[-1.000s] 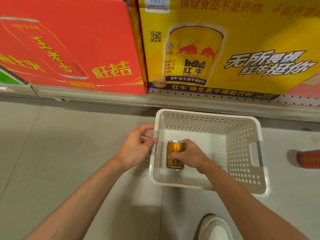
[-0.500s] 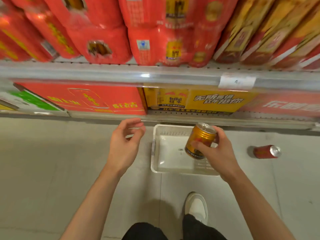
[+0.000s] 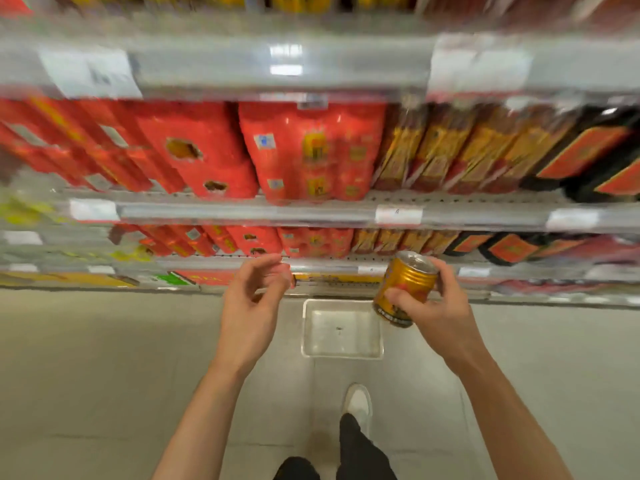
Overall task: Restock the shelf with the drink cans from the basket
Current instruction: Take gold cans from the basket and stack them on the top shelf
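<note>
Can [image 3: 404,288] now higher in right grip [image 3: 434,308]; left hand [image 3: 251,306] seemingly loose, empty.

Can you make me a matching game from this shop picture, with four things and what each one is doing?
Things:
1. gold can
2. white basket
3. left hand
4. white shoe

States:
A. holds nothing, fingers loosely curled
B. on the floor, nothing in it
C. gripped by the right hand, tilted
D. on the floor nearer the person than the basket

Pairs: 1-C, 2-B, 3-A, 4-D
</note>
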Demonstrator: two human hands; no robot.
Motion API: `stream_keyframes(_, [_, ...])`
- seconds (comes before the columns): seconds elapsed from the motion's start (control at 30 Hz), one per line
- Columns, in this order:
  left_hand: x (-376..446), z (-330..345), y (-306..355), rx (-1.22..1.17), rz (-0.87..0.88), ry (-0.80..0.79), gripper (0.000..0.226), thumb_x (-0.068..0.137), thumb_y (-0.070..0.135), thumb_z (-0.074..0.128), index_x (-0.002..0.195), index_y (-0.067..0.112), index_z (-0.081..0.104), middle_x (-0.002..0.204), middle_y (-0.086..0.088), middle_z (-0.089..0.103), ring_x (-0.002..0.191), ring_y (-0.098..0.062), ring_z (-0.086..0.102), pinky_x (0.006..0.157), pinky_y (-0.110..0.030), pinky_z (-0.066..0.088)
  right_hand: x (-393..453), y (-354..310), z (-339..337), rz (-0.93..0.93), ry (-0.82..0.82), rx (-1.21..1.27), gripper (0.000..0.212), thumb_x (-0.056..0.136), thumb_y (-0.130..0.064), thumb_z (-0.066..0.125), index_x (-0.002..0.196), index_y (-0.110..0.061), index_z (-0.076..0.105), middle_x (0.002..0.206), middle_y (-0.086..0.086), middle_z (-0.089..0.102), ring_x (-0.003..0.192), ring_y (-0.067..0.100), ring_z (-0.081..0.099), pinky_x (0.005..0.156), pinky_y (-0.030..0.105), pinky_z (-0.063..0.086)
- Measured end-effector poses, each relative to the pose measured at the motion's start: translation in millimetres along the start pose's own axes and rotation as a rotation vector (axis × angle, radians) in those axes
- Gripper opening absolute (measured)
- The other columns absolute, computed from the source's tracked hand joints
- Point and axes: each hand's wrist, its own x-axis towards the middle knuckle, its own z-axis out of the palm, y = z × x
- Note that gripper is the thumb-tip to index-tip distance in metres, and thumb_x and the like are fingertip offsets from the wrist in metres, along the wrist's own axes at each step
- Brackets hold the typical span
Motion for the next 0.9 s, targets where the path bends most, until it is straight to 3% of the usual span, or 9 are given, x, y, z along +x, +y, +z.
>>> stream_keyframes(0.07, [-11.2,-3.2,44.8,-0.012,0.032,0.001,0.020,0.089,0.021,0.072,0.108,0.025,0.072,0.095,0.009,0.076,0.090,-0.014,0.071,0.096,-0.058,0.053,-16.7,-45.4,-16.6,-0.033,0.016,0.036,0.061,0.081,-0.010,0.085,0.131,-0.025,0.053,0.109,-0.012,0.063,0.082,-0.006,0.066,0.059,0.010,0.052])
stream_keyframes(0.13, [-19.5,-5.7,81.3,-0.027,0.072,0.004,0.022,0.081,0.036,0.073,0.103,0.035,0.073,0.098,0.005,0.075,0.097,-0.022,0.071,0.096,-0.057,0.054,-32.5,-83.0,-30.5,-0.047,0.013,0.059,0.059,0.082,-0.015,0.084,0.127,-0.033,0.051,0.107,-0.019,0.060,0.083,-0.001,0.065,0.062,0.018,0.051])
stream_keyframes(0.27, [-26.0,-11.1,138.8,-0.053,0.184,0.019,0.018,0.090,0.020,0.075,0.106,0.028,0.073,0.098,0.006,0.074,0.092,-0.014,0.070,0.092,-0.051,0.058,-51.3,-136.1,-47.2,-0.142,0.062,0.044,0.060,0.079,-0.019,0.087,0.127,-0.034,0.055,0.111,-0.012,0.066,0.092,-0.005,0.067,0.079,0.021,0.053])
stream_keyframes(0.37, [-23.9,-18.3,172.6,-0.059,0.249,0.013,0.017,0.094,0.018,0.071,0.110,0.025,0.072,0.100,0.006,0.075,0.099,-0.022,0.071,0.086,-0.043,0.061,-59.0,-167.0,-49.0,-0.185,0.092,0.037,0.064,0.077,-0.025,0.088,0.130,-0.036,0.053,0.115,-0.013,0.065,0.101,0.002,0.065,0.082,0.022,0.053])
stream_keyframes(0.53, [-10.1,-38.5,219.5,-0.108,0.350,-0.049,0.020,0.094,0.017,0.072,0.114,0.023,0.071,0.106,-0.004,0.073,0.101,-0.021,0.070,0.095,-0.048,0.057,-74.3,-214.0,-44.2,-0.284,0.167,0.019,0.064,0.077,-0.030,0.088,0.130,-0.036,0.053,0.119,-0.013,0.064,0.105,-0.001,0.062,0.085,0.024,0.051])
stream_keyframes(0.63, [0.1,-49.7,248.4,-0.112,0.403,-0.091,0.019,0.094,0.021,0.072,0.112,0.028,0.071,0.103,-0.002,0.074,0.102,-0.023,0.070,0.095,-0.052,0.056,-85.0,-243.6,-40.3,-0.343,0.228,0.053,0.061,0.075,-0.031,0.088,0.128,-0.036,0.057,0.118,-0.009,0.068,0.102,0.003,0.067,0.087,0.029,0.056])
stream_keyframes(0.73, [7.4,-59.2,282.5,-0.103,0.479,-0.120,0.018,0.095,0.023,0.070,0.111,0.030,0.069,0.101,0.007,0.074,0.101,-0.018,0.070,0.094,-0.047,0.056,-93.4,-275.9,-36.1,-0.410,0.269,0.063,0.063,0.077,-0.031,0.087,0.131,-0.036,0.054,0.117,-0.012,0.067,0.100,-0.001,0.067,0.080,0.021,0.053])
stream_keyframes(0.9, [10.6,-70.4,339.0,-0.102,0.648,-0.123,0.019,0.095,0.018,0.070,0.112,0.025,0.069,0.102,0.006,0.075,0.096,-0.015,0.070,0.088,-0.034,0.057,-102.1,-330.2,-33.9,-0.535,0.315,0.038,0.067,0.075,-0.043,0.086,0.132,-0.041,0.051,0.118,-0.017,0.064,0.106,0.001,0.063,0.091,0.031,0.053])
